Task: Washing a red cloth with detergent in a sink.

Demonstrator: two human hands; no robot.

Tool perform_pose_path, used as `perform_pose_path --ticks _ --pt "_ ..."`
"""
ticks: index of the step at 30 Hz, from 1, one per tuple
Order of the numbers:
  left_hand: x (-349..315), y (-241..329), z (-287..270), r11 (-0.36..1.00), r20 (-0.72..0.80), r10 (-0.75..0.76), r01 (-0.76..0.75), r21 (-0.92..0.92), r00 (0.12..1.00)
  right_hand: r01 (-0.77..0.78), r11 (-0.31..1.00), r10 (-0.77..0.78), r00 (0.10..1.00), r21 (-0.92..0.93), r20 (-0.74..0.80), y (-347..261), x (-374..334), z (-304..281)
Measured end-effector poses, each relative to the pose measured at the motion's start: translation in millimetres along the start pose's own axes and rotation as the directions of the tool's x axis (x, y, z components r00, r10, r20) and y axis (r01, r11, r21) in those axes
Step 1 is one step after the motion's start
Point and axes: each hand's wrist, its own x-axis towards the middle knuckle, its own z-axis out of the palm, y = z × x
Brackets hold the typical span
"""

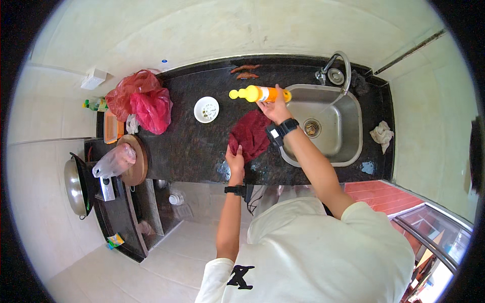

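My right hand [274, 107] is wrapped round a yellow and orange squeeze bottle [264, 94], holding it tilted on its side with the yellow cap end pointing left. Beneath it a dark red cloth [251, 134] lies spread on the black speckled counter. My left hand [235, 159] pinches the near left edge of this cloth. Just right of the bottle is the stainless steel sink [348, 151]. To the left stands a white bowl [206, 109] with small dark bits inside.
A curved faucet [346, 65] rises behind the sink. A crumpled whitish cloth [382, 136] lies at its right. Two brown, elongated pieces [246, 76] rest by the back wall. Red plastic bags [151, 108], an orange basket [112, 126] and a round wooden board [136, 164] crowd the left end.
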Motion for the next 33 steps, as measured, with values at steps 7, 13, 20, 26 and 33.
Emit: perform_pose_path --ticks 7,13,20,26,33 --pt "10.8 -19.0 -18.4 0.994 -0.278 0.049 -0.074 -0.077 0.959 0.035 0.996 -0.027 0.995 -0.086 0.091 24.8 0.9 20.6" --pt "5.2 -13.2 -21.0 0.978 -0.263 -0.071 0.015 -0.207 0.962 0.49 0.775 -0.409 0.87 -0.399 0.274 54.6 -40.5 41.4" --pt "-1.2 0.8 -3.6 0.903 -0.069 -0.159 0.117 -0.413 0.985 0.598 0.539 -0.418 0.801 -0.593 0.428 75.6 -37.5 24.7" --pt "-6.0 -6.9 -20.3 0.937 -0.129 -0.126 0.075 -0.342 0.984 0.724 0.286 -0.525 0.666 -0.627 0.53 49.2 -41.0 27.9" --pt "-12.7 0.9 1.9 0.976 -0.077 -0.016 -0.001 -0.218 0.997 0.715 0.337 -0.506 0.686 -0.612 0.523 34.7 -40.0 17.9"
